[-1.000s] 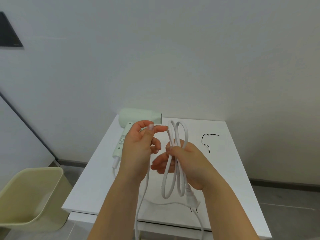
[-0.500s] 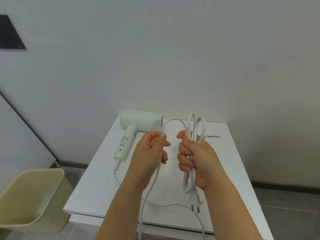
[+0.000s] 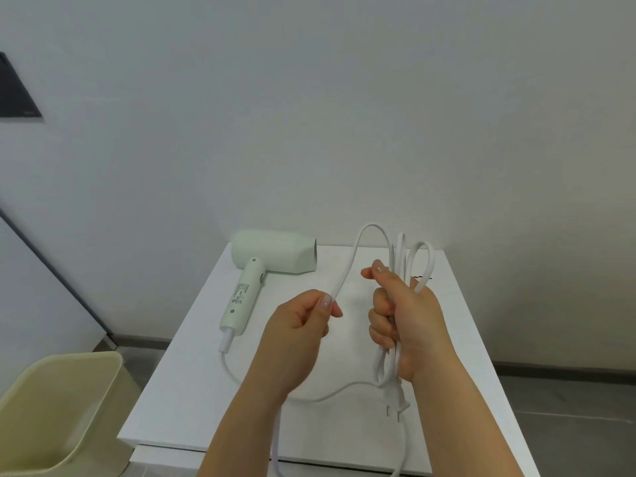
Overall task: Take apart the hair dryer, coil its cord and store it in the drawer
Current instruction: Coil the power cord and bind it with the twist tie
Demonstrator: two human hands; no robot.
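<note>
Gripping cord loops, the fisted right hand; left hand pinching the strand.

Lighting's soft and flat, with a slightly cool, greenish cast, and I can't tell where it comes from. Nothing's blown out. The wall goes greyer toward the top corners. There are only faint, fuzzy shadows on the bench by the hair dryer. The white cord nearly melts into the white top. The whole frame's a touch soft, the handle print is unreadable, and the wide lens splays the bench edges outward.
</note>
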